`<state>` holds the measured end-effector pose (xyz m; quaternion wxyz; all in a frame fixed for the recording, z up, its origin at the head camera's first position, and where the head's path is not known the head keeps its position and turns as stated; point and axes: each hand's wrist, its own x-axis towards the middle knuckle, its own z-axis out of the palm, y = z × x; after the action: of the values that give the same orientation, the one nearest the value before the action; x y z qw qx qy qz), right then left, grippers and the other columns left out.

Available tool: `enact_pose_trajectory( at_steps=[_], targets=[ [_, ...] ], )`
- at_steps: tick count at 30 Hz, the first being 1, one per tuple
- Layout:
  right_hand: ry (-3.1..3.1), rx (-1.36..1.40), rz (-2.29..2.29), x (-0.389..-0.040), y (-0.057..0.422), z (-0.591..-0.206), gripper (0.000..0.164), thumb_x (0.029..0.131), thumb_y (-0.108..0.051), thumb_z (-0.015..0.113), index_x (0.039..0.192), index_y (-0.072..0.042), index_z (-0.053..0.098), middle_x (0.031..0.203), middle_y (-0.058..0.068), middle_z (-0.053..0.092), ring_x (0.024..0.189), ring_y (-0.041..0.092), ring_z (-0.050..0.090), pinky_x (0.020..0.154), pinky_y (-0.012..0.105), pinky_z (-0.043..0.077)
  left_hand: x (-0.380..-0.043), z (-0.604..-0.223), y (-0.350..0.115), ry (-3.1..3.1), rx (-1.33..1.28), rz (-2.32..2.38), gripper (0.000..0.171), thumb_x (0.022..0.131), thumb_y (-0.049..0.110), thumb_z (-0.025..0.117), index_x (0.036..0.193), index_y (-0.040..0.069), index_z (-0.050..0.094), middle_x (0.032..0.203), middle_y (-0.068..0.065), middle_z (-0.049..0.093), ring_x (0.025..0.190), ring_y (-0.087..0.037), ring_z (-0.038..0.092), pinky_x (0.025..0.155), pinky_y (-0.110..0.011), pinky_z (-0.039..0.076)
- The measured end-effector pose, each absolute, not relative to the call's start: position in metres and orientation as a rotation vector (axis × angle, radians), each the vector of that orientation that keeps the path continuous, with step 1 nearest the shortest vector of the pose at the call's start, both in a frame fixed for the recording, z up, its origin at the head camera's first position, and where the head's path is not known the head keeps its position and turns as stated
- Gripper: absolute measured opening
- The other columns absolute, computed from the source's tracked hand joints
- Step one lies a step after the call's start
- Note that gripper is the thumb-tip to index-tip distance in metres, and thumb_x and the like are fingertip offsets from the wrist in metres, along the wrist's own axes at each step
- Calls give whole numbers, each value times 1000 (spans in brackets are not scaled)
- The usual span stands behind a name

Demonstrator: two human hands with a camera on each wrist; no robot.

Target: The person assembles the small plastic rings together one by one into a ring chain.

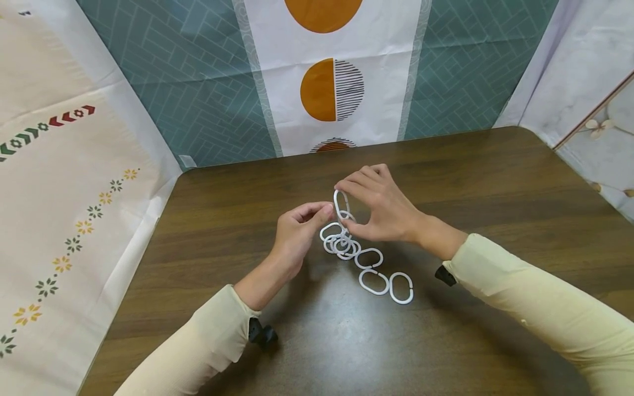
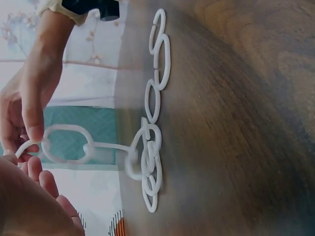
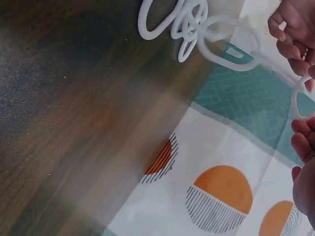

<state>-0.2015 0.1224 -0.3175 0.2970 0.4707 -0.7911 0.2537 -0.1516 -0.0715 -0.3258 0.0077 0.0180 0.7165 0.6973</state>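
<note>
A white oval chain link [image 1: 337,202] stands upright between my hands. My right hand [image 1: 378,206] grips it with the fingers at its top and the thumb low on it. From the left, my left hand [image 1: 299,228] pinches at its edge with thumb and forefinger; the fingers partly hide that contact. More joined links hang below, a raised link [image 2: 68,143] among them, and run down to a heap of links [image 1: 342,245] on the table. Several links trail from the heap toward the near right, the last link [image 1: 401,288] lying flat.
The brown wooden table [image 1: 238,220] reflects light near its front. A teal and white patterned cloth [image 1: 208,99] hangs behind its far edge, with pale printed cloths at the left [image 1: 64,192] and right. A small black device sits at each wrist.
</note>
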Motion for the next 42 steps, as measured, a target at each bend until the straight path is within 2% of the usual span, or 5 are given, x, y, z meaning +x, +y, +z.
enact_pose_trajectory(
  at_steps=[6, 12, 23, 35, 42],
  targets=[
    [-2081, 1283, 617, -199, 119, -320, 48, 71, -27, 73, 111, -3, 64, 104, 6, 63, 94, 24, 50, 86, 45, 31, -152, -327, -70, 2234, 33, 2198, 23, 84, 18, 75, 101, 3, 73, 87, 0, 69, 86, -14, 58, 77, -25, 45],
    [-2097, 1307, 556, -196, 117, -319, 50, 71, -27, 76, 113, -3, 62, 107, 7, 62, 98, 26, 50, 87, 47, 31, -151, -327, -70, 2269, 49, 2184, 19, 84, 15, 75, 99, 3, 74, 87, 0, 69, 85, -13, 59, 75, -23, 46],
    [-2331, 1205, 570, -185, 149, -326, 73, 74, -39, 81, 134, -8, 52, 121, 7, 56, 106, 25, 47, 88, 47, 28, -152, -326, -76, 2295, 6, 2242, 22, 84, 11, 74, 102, -2, 72, 84, 1, 70, 82, -11, 61, 75, -22, 48],
    [-2545, 1226, 583, -157, 179, -355, 71, 74, -44, 80, 132, -11, 54, 117, 2, 56, 103, 19, 47, 88, 44, 28, -153, -324, -78, 2300, -27, 2230, 24, 85, 12, 74, 103, -4, 71, 85, 2, 70, 81, -11, 60, 76, -24, 47],
    [-2698, 1256, 579, -133, 190, -371, 74, 67, -50, 83, 126, -12, 59, 109, -3, 57, 101, 12, 46, 86, 39, 26, -153, -324, -79, 2302, -50, 2229, 20, 85, 12, 74, 100, 0, 72, 86, 1, 71, 82, -12, 61, 76, -23, 48]
  ],
)
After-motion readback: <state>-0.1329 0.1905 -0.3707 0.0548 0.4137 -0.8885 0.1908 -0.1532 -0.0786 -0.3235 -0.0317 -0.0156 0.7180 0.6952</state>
